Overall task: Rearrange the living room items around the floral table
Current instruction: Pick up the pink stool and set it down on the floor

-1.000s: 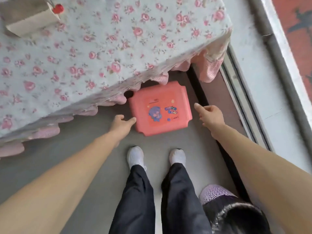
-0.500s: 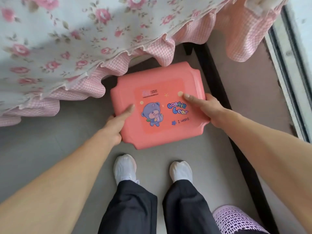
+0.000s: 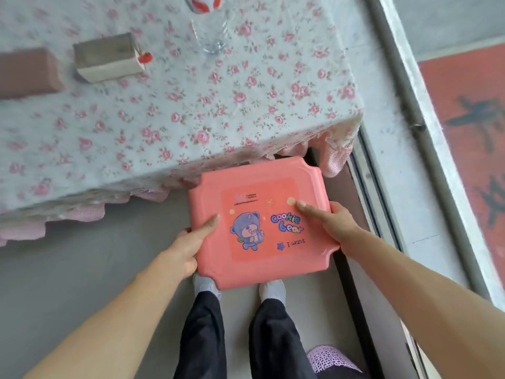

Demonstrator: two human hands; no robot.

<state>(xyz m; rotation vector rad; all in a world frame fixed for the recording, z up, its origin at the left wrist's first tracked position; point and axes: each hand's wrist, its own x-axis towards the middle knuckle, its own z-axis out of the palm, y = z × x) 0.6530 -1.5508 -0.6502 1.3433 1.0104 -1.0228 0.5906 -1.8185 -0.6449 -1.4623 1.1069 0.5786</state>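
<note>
Stool: pink plastic stool (image 3: 262, 222), top face toward me, printed with a cartoon bear and the words "cookie bear" and "I want". It sits in front of the table's near right corner, its far edge at the tablecloth frill, and it covers the toes of my shoes.
Left hand: my left hand (image 3: 188, 248) clamps the stool's left edge, thumb lying on the top face, fingers hidden beneath.
Right hand: my right hand (image 3: 332, 225) clamps the right edge, thumb stretched across the top toward a pale dot in the print, fingers hidden under the rim.
Contact with floor: cannot tell whether the stool is resting or lifted; its legs are hidden under the seat.
Table: floral table (image 3: 191, 105), pale cloth with small pink roses and a pink checked frill along the hem.
On the table: a grey-and-white block (image 3: 106, 58) with a small red piece at its right end; a brown block (image 3: 27, 72) to its left, cut by the frame edge; a clear glass (image 3: 209, 31) farther back, blurred.
Floor: smooth grey floor (image 3: 82, 269), bare to the left of my legs.
Right side of room: a dark strip on the floor, then a metal sliding track (image 3: 388, 201) and a pale sill; beyond it a red surface (image 3: 470, 127) with dark marks.
Near my right foot: a lilac woven basket (image 3: 328, 359), only partly in frame.
Me: dark trousers, white shoes, both forearms bare.
</note>
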